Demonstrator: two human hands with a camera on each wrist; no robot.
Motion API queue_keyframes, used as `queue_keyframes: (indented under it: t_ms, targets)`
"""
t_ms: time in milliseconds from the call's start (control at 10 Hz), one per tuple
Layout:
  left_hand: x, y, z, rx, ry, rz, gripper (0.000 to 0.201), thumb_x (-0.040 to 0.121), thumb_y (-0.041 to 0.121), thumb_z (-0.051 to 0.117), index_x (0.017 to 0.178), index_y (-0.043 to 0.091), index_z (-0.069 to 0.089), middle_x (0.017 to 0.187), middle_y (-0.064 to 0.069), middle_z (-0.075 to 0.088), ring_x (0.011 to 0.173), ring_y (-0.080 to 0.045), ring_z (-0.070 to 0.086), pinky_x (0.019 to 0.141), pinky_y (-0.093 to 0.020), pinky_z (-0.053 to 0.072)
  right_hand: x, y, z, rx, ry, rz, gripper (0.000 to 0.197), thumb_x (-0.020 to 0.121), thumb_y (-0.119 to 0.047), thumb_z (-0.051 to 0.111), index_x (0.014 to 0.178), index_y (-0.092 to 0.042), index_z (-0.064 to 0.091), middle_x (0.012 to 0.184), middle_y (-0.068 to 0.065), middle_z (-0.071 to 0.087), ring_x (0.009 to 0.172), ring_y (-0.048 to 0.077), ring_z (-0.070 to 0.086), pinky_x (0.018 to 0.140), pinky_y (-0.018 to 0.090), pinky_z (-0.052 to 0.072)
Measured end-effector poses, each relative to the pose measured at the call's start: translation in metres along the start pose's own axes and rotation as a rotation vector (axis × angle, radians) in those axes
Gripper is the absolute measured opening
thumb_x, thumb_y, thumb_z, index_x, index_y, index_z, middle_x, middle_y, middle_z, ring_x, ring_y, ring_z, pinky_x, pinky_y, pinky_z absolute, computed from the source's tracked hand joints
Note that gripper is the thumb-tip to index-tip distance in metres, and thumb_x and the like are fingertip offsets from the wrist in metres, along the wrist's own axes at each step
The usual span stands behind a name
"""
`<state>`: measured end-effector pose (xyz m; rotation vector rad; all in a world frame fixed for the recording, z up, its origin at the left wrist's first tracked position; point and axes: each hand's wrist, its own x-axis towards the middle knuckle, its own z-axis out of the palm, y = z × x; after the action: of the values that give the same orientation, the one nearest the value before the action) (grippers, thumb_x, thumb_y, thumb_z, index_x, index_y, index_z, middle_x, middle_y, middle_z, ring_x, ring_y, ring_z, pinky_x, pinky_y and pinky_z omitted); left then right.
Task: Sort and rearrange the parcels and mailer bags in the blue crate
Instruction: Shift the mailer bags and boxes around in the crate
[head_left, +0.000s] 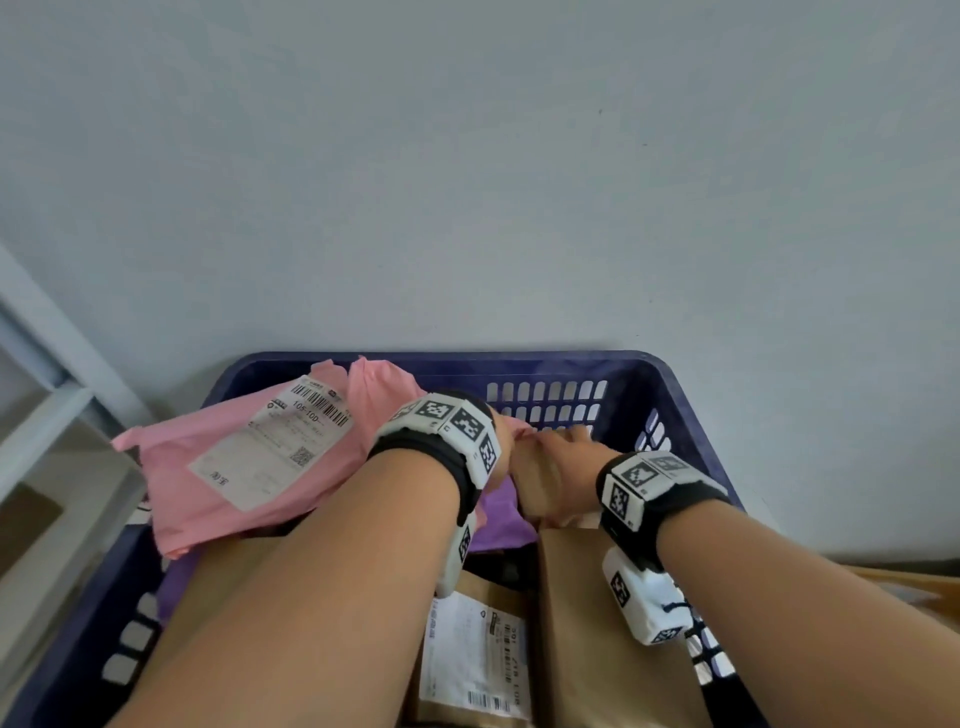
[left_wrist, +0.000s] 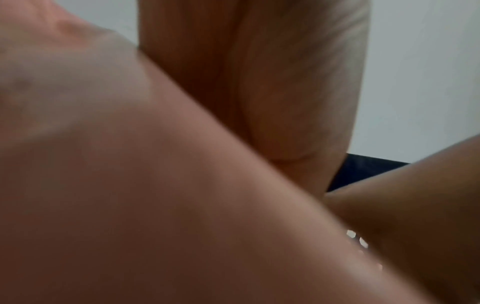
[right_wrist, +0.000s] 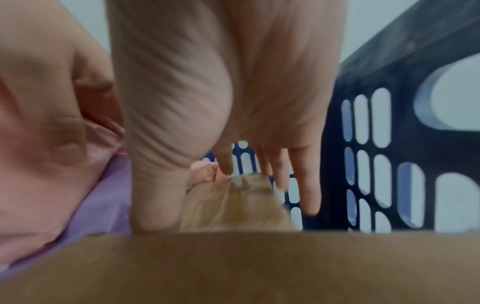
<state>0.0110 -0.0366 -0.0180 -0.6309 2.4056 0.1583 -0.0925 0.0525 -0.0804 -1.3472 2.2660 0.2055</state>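
Observation:
The blue crate (head_left: 519, 358) holds several parcels. My left hand (head_left: 511, 441) grips a corner of the pink mailer bag (head_left: 249, 467), which is lifted over the crate's left side with its label up; its fingers curl over the pink plastic (right_wrist: 98, 127). My right hand (head_left: 563, 457) reaches in beside it, fingers (right_wrist: 309, 195) straight toward the far wall. Its thumb (right_wrist: 155, 205) points down next to a crinkled brown paper parcel (right_wrist: 233, 205). A purple mailer (head_left: 501, 519) lies under the hands. A tall brown box (head_left: 587, 623) and a labelled brown box (head_left: 472, 660) sit nearer me.
The crate stands against a plain white wall (head_left: 467, 182). A white frame (head_left: 47, 395) runs along the left. Brown cardboard (head_left: 909, 587) shows outside the crate at the right. The crate's slotted right wall (right_wrist: 376, 164) is close to my right fingers.

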Motion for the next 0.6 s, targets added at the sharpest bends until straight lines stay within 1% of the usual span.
queue_keyframes:
  t_ms: [100,200,300,400,500,600]
  targets:
    - [0.001,-0.006,0.007,-0.084,0.057,-0.028,0.044,0.09,0.019,0.06,0.134,0.017,0.056,0.133,-0.007,0.06,0.116,-0.028,0.059,0.097,-0.04,0.046,0.007,0.0,0.001,-0.143,0.026,-0.056,0.111,0.061,-0.042,0.084,0.148,-0.026,0.017,0.149,0.006,0.022,0.137,0.031,0.028,0.107,0.049,0.036]
    - [0.009,-0.013,0.011,-0.142,0.117,-0.02,0.042,0.091,0.022,0.061,0.132,0.013,0.058,0.091,0.0,0.06,0.092,-0.018,0.048,0.097,-0.039,0.046,0.01,0.002,-0.006,-0.175,0.003,-0.037,0.106,0.061,-0.034,0.086,0.145,-0.02,0.022,0.145,0.008,0.029,0.131,0.032,0.04,0.102,0.047,0.043]
    - [-0.002,-0.004,-0.004,-0.046,0.037,-0.075,0.035,0.097,0.021,0.054,0.129,0.008,0.057,0.069,0.004,0.038,0.088,-0.017,0.045,0.078,-0.03,0.044,0.01,0.001,-0.004,-0.079,0.023,0.013,0.108,0.05,-0.052,0.084,0.137,-0.026,0.025,0.137,0.002,0.033,0.111,0.029,0.056,0.089,0.044,0.053]
    - [-0.002,-0.005,-0.004,-0.111,0.091,-0.057,0.032,0.097,0.019,0.054,0.127,0.009,0.06,0.067,0.005,0.035,0.063,-0.01,0.042,0.054,-0.018,0.031,0.01,-0.003,0.001,-0.047,0.052,0.049,0.103,0.052,-0.049,0.082,0.136,-0.028,0.025,0.136,0.004,0.034,0.111,0.031,0.054,0.088,0.044,0.052]
    - [0.003,-0.007,-0.002,-0.111,0.086,-0.103,0.012,0.096,0.021,0.054,0.087,0.016,0.061,0.068,0.002,0.04,0.057,-0.008,0.036,0.053,-0.018,0.03,0.006,-0.001,-0.011,0.006,0.081,0.1,0.097,0.06,-0.045,0.077,0.139,-0.029,0.023,0.134,0.01,0.039,0.12,0.033,0.044,0.092,0.045,0.048]
    - [0.005,-0.012,-0.002,-0.182,0.111,-0.149,0.017,0.093,0.023,0.059,0.09,0.006,0.062,0.084,-0.006,0.054,0.073,-0.016,0.051,0.065,-0.024,0.042,-0.002,0.003,-0.028,0.136,0.114,0.136,0.1,0.061,-0.047,0.073,0.143,-0.029,0.018,0.134,0.012,0.045,0.119,0.032,0.048,0.093,0.045,0.048]
